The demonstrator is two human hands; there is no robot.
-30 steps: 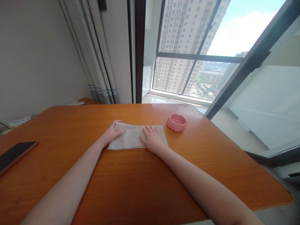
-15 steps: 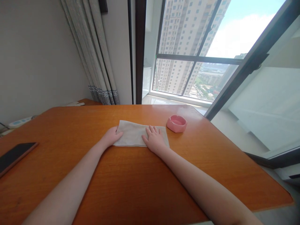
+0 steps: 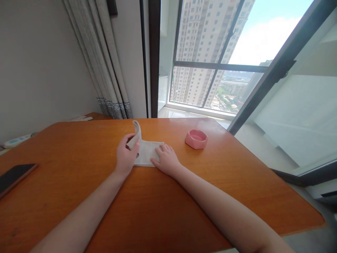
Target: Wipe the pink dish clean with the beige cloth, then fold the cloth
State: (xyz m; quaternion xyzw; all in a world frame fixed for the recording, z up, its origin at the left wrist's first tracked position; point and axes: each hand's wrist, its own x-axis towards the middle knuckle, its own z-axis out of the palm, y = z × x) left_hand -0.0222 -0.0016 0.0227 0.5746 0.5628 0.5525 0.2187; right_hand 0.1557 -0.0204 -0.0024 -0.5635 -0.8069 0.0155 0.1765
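Note:
A pale folded cloth (image 3: 145, 153) lies on the orange wooden table (image 3: 168, 196), a little past its middle. My left hand (image 3: 125, 157) pinches the cloth's left end and holds it lifted, so that end stands curled upward. Flat on the cloth's right part rests my right hand (image 3: 165, 161), palm down with fingers spread, pressing it to the table.
A pink ashtray (image 3: 196, 138) sits to the right of the cloth. A dark phone (image 3: 14, 175) lies near the left table edge, a white remote (image 3: 15, 140) behind it. Curtains (image 3: 105, 63) and a large window (image 3: 223, 59) stand beyond the far edge.
My left hand has gone from lying at the cloth's left edge to gripping and raising that end toward the right. The right hand has slid slightly left on the cloth.

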